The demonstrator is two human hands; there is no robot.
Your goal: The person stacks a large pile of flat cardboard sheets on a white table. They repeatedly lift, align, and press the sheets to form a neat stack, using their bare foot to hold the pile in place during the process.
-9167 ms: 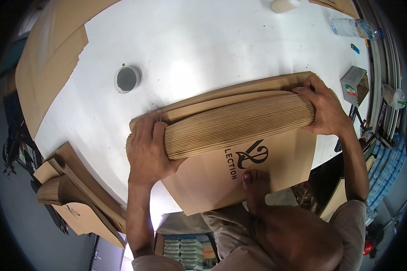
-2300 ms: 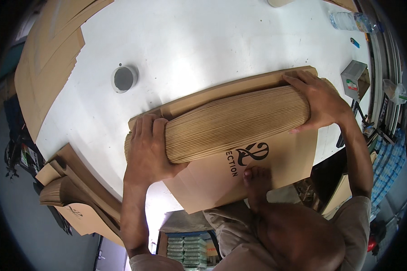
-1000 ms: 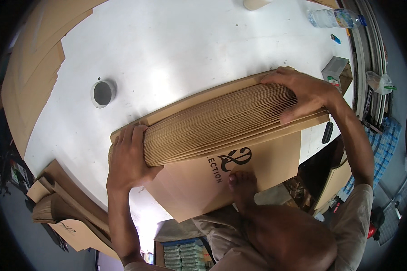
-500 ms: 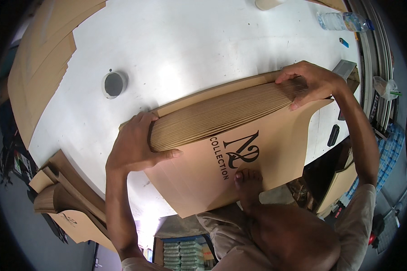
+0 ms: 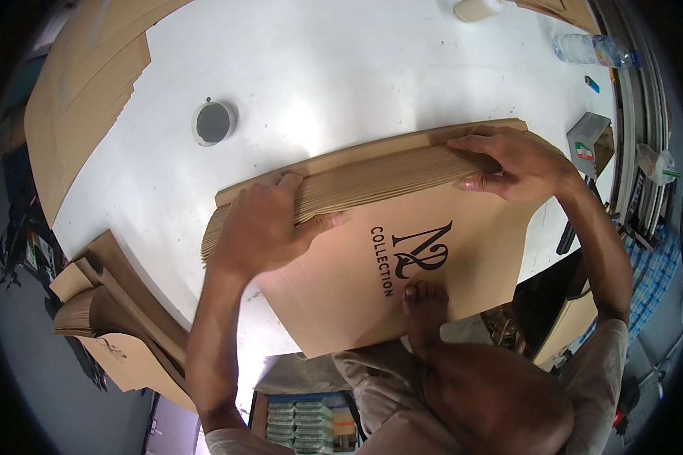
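Observation:
A thick stack of brown cardboard sheets (image 5: pixel 372 180) leans over the near edge of the white table, its layered edges facing up. The front sheet (image 5: pixel 334 296) carries a black printed logo and hangs toward me. My left hand (image 5: pixel 262 220) grips the stack's left part, thumb on the front sheet and fingers over the layered edges. Left of this hand, sheet ends stick out in steps. At the right end my right hand (image 5: pixel 508 163) is closed over the upper edges, with its thumb by the front sheet. Bare toes (image 5: pixel 425 294) rest against the front sheet's lower part.
A grey ring (image 5: pixel 214 123) lies on the white table (image 5: pixel 311 68). Flat cardboard (image 5: pixel 83 98) covers the far left. More folded cardboard (image 5: pixel 121 318) hangs at the near left. At right are a metal box (image 5: pixel 587 136), a black object (image 5: pixel 566 239) and a plastic bottle (image 5: pixel 588 50).
My left hand has slid rightward along the stack, and sheet ends now show beyond it. My right hand has moved inward and a little nearer. The view has shifted slightly.

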